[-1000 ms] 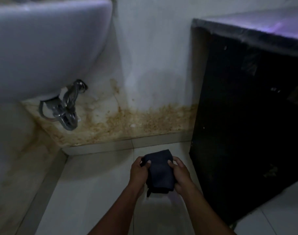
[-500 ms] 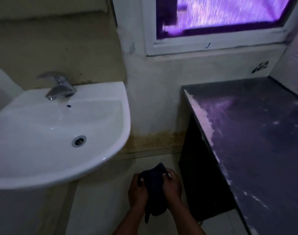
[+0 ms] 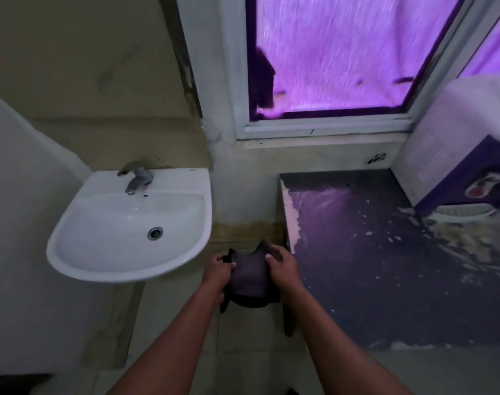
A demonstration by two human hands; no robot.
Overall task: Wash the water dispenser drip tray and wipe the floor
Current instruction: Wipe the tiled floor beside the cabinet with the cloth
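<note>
A dark folded cloth [image 3: 250, 277] hangs between both hands above the tiled floor [image 3: 243, 329], in the gap between sink and counter. My left hand [image 3: 216, 273] grips its left edge and my right hand [image 3: 283, 266] grips its right edge. A white wall sink [image 3: 129, 223] with a chrome tap [image 3: 137, 178] is at the left. At the far right stands the water dispenser [image 3: 454, 155], white and purple, with its white drip tray [image 3: 461, 213] sitting at its base on the dark countertop [image 3: 385, 266].
The countertop is wet and streaked with white residue. A window [image 3: 337, 55] with purple light fills the wall above. Brown stains mark the wall base [image 3: 243, 228] between sink and counter. A white wall panel [image 3: 21, 223] closes the left side.
The view has risen from floor level under the sink to above the sink and counter. Both hands have kept hold of the cloth and lifted with it.
</note>
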